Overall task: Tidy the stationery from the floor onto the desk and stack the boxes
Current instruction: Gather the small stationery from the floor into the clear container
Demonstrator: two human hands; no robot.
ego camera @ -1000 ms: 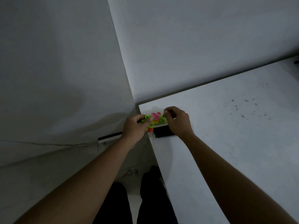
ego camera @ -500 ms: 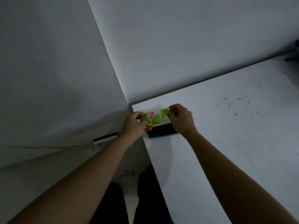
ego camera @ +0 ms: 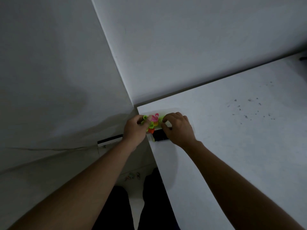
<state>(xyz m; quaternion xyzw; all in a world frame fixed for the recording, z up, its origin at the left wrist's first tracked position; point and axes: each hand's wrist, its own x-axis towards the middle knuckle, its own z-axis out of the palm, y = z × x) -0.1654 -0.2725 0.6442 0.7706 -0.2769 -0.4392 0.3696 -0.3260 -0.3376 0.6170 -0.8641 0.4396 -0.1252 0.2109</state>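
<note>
A small box [ego camera: 160,136] with a dark side stands at the near left corner of the white desk [ego camera: 232,146]. Neon green, pink and orange stationery pieces [ego camera: 154,119] sit in and over its top. My left hand [ego camera: 135,129] is beside the desk corner, its fingers closed on a bunch of the neon green pieces. My right hand [ego camera: 178,128] rests over the box with its fingertips pinched on a green piece at the box's top. What lies deeper in the box is hidden by my hands.
White walls meet in a corner [ego camera: 131,100] just behind the desk. A few small stationery items [ego camera: 132,175] lie on the floor near my legs [ego camera: 149,205]. Dark specks [ego camera: 249,108] dot the desk further right. A dark object [ego camera: 304,58] shows at the far right edge.
My right hand has moved slightly left and down onto the box top. The pink piece is again visible between my hands. The camera shifted a little.
</note>
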